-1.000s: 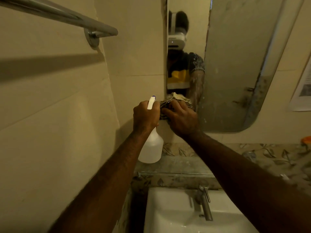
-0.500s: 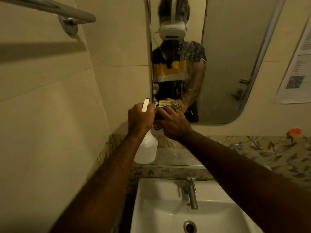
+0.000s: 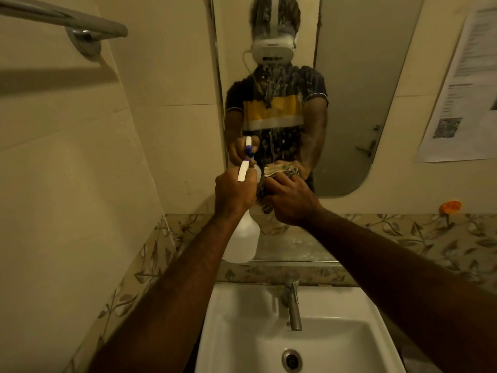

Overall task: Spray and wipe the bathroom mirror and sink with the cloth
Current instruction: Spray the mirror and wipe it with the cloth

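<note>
My left hand (image 3: 233, 191) grips the neck of a white spray bottle (image 3: 242, 242), its white and blue nozzle pointing up at the mirror (image 3: 355, 76). Right beside it, my right hand (image 3: 291, 200) clutches a bunched patterned cloth (image 3: 279, 172) close to the mirror's lower edge. Wet spray streaks and droplets run down the middle of the glass. The white sink (image 3: 242, 332) lies below my arms, with a steel tap (image 3: 291, 300) at its back and a drain in the basin.
A steel towel rail (image 3: 67, 20) juts out from the left wall at the top. A paper notice (image 3: 465, 90) hangs right of the mirror. A narrow ledge (image 3: 295, 251) and leaf-patterned tiles (image 3: 430, 238) run behind the sink. A small orange object (image 3: 450, 206) sits on the tile border.
The view has swung left and down, showing more of the mirror and sink. Both hands stay close together, and wet spray streaks now show on the glass.
</note>
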A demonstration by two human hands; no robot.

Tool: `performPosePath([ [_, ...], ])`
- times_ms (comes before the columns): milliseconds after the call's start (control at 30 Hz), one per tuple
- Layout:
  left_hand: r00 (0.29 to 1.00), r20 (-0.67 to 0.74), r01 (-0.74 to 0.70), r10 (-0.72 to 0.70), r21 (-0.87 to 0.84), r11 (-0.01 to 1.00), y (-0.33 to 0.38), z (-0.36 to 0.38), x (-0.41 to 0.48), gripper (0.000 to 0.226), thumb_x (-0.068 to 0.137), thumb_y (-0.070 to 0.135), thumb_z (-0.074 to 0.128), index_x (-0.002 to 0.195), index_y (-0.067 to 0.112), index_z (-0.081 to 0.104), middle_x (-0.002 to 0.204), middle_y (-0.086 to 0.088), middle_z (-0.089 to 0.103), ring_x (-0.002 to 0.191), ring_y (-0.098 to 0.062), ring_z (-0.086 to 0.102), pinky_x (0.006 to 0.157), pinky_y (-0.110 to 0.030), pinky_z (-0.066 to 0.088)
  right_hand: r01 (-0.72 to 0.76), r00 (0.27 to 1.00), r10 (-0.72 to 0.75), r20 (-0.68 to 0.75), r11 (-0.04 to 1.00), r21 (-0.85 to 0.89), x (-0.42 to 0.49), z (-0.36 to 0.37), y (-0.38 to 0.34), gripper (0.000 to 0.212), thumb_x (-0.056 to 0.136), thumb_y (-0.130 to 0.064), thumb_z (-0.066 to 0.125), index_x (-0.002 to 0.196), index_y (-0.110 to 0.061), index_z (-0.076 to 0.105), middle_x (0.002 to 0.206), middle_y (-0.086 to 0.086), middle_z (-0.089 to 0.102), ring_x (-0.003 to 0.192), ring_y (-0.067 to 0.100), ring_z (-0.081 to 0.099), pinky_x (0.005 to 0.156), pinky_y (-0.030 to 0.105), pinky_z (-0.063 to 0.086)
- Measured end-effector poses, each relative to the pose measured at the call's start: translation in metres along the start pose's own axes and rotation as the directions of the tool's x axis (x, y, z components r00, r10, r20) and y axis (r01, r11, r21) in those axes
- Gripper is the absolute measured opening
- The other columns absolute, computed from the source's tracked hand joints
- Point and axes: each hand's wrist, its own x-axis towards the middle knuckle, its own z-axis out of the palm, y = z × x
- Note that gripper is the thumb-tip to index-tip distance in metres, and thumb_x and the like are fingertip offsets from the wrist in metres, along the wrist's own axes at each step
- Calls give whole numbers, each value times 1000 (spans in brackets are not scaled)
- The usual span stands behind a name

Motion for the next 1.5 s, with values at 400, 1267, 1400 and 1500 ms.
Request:
performPosePath([
  [400, 996, 82, 35, -32, -43, 998, 26, 37, -15, 32, 94, 42, 52, 68, 24, 57, 64, -2, 62, 62, -25, 66, 59, -46, 61, -7, 999, 5, -52, 999, -46, -54, -9, 50, 18, 69, -18, 75, 85, -13, 81, 123, 9, 67, 109, 34, 62, 82, 43, 51],
  [1267, 981, 194, 31, -16, -74, 997, 48, 76, -34, 29, 94, 36, 53, 81, 13, 65, 64, -6, 62, 55, -23, 63, 53, -37, 59, -511, 855, 517, 37, 829, 227, -110, -37, 103, 25, 84, -27, 68, 107, -27, 79, 134, 13, 58, 124, 40, 51, 88, 53, 53],
  [1400, 981, 196, 28, -11, -83, 996, 46, 77, -34, 28, 94, 35, 54, 81, 12, 65, 63, -6, 61, 54, -23, 63, 53, -37, 59, -686, 679, 727, 96, 584, 434, -100, -40, 98, 32, 90, -14, 63, 118, -23, 74, 135, 10, 50, 124, 34, 44, 92, 47, 50],
  [1500, 981, 195, 33, -13, -96, 995, 44, 75, -34, 28, 94, 34, 54, 79, 13, 65, 62, -6, 60, 53, -22, 62, 51, -36, 58, -726, 536, 837, 109, 391, 566, -89, -42, 92, 37, 89, -10, 56, 120, -20, 72, 123, 9, 50, 118, 33, 46, 92, 45, 50],
])
